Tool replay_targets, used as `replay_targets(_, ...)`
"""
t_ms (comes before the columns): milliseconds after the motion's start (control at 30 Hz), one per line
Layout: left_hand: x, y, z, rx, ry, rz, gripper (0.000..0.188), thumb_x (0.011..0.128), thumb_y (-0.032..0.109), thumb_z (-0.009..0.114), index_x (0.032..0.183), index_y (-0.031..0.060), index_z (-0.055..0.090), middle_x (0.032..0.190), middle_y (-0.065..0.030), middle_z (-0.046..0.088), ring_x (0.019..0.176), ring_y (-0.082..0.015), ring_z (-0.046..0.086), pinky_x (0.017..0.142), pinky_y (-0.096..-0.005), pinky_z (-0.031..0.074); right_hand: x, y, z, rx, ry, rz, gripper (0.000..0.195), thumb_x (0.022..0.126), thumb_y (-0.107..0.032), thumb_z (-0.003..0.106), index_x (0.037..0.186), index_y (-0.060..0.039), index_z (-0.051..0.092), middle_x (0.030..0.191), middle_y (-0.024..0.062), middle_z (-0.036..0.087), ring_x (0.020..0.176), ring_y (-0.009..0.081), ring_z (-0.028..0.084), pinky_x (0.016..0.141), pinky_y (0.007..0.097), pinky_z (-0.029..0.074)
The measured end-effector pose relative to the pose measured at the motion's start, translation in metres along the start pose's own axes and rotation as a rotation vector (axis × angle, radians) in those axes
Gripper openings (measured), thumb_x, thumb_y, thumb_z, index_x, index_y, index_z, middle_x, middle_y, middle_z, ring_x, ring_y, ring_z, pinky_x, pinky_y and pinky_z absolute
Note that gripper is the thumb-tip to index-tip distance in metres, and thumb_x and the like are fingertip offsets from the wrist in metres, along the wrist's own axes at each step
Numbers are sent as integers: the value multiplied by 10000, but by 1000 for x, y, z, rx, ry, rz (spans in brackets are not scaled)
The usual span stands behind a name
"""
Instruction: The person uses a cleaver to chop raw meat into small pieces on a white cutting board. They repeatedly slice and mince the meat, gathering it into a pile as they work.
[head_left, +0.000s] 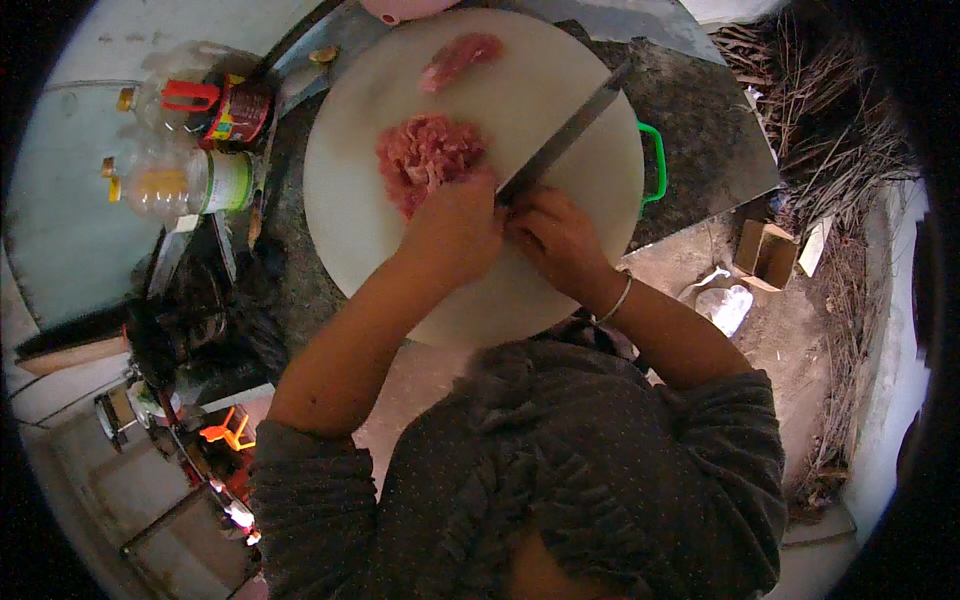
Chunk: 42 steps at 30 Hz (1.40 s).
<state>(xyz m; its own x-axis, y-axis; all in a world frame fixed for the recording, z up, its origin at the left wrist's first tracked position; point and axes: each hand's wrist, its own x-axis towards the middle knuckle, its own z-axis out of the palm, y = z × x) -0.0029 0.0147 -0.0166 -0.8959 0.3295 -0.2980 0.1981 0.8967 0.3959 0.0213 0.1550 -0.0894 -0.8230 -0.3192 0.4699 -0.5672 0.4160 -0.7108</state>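
A long-bladed kitchen knife (566, 136) slants up and to the right over a round white cutting board (352, 247). My left hand (459, 229) is closed in a fist at the blade's base, apparently around the handle, which is hidden. Right beside it, my right hand (553, 231) has its fingers bent close to the lower end of the blade; whether they pinch something cannot be seen. A heap of cut raw meat (431, 154) lies just beyond my left hand, partly covered by it. Farther up the board rests a separate piece of raw meat (463, 60).
Left of the board lie plastic bottles, one with a red handle (190, 95) and one with a green-and-white label (229, 181). A green handle (655, 163) sticks out by the board's right edge. On the floor are a cardboard box (766, 253) and dry twigs (832, 157).
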Motion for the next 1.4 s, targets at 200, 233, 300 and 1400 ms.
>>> replay_targets(200, -24, -10, -6, -235, 241, -120, 239, 759, 197, 529, 867, -16, 532, 752, -226, 563, 722, -392, 540, 624, -449, 420, 3, -3, -3, 57, 37, -75, 160, 649, 17, 603, 795, -40, 568, 926, 97, 530, 852, 270, 506, 751, 338, 429)
replay_targets(233, -32, -11, -13, -219, 157, -150, 240, 765, 199, 525, 868, -17, 530, 736, -225, 562, 710, -391, 539, 622, -449, 419, 3, -3, -3, 69, 54, -73, 166, 648, 23, 603, 797, -40, 569, 922, 96, 531, 849, 271, 507, 753, 336, 429)
replay_targets(300, -53, -12, -41, -186, -7, -216, 242, 775, 202, 519, 870, -21, 527, 705, -223, 561, 685, -391, 539, 618, -448, 418, 3, -8, -4, 319, 32, 219, 175, 642, 15, 614, 802, -42, 572, 910, 90, 531, 846, 269, 508, 753, 332, 428)
replay_targets(1400, -89, -3, -53, 102, -234, -296, 229, 789, 215, 498, 899, 18, 537, 695, -212, 564, 661, -390, 540, 602, -455, 421, -7, 10, 2, -7, 18, -24, 143, 688, -94, 557, 825, -56, 556, 902, 114, 504, 864, 300, 472, 761, 378, 410)
